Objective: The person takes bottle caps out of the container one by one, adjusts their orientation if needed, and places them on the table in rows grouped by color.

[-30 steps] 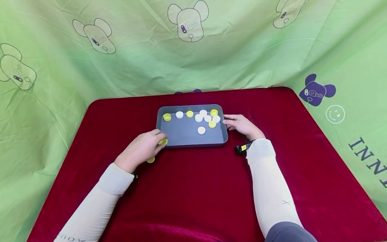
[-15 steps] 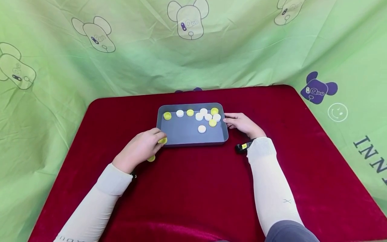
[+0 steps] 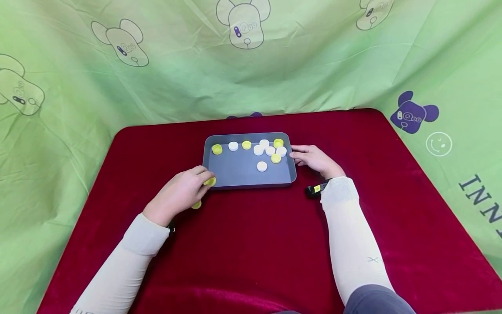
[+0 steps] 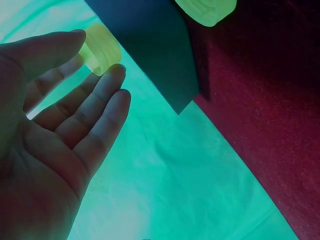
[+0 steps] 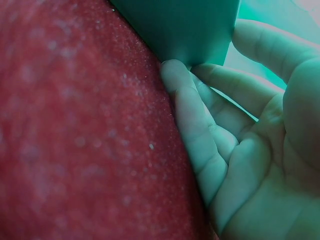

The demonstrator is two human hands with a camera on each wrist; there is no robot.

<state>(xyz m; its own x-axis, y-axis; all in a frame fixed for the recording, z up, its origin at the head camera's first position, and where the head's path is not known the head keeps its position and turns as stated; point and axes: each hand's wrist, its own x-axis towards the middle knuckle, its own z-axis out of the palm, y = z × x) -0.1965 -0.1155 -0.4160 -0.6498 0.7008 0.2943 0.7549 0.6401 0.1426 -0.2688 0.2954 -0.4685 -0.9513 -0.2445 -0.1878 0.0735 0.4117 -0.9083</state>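
My left hand pinches a yellow bottle cap between thumb and fingertips, at the near left corner of a shallow grey tray. The left wrist view has this pinched cap right next to the tray wall. A second yellow cap lies on the table just below that hand and is partly hidden by it. On the other side, my right hand touches the tray's right wall. Its relaxed fingers reach the tray corner low by the cloth in the right wrist view.
Inside the tray lie several white caps and several yellow caps, mostly along the far side and right end. Dark red cloth covers the table. A green printed curtain hangs behind and at both sides.
The whole head view has shifted up slightly. My left hand still pinches the yellow cap at the tray corner, and my right hand stays at the tray's right wall.
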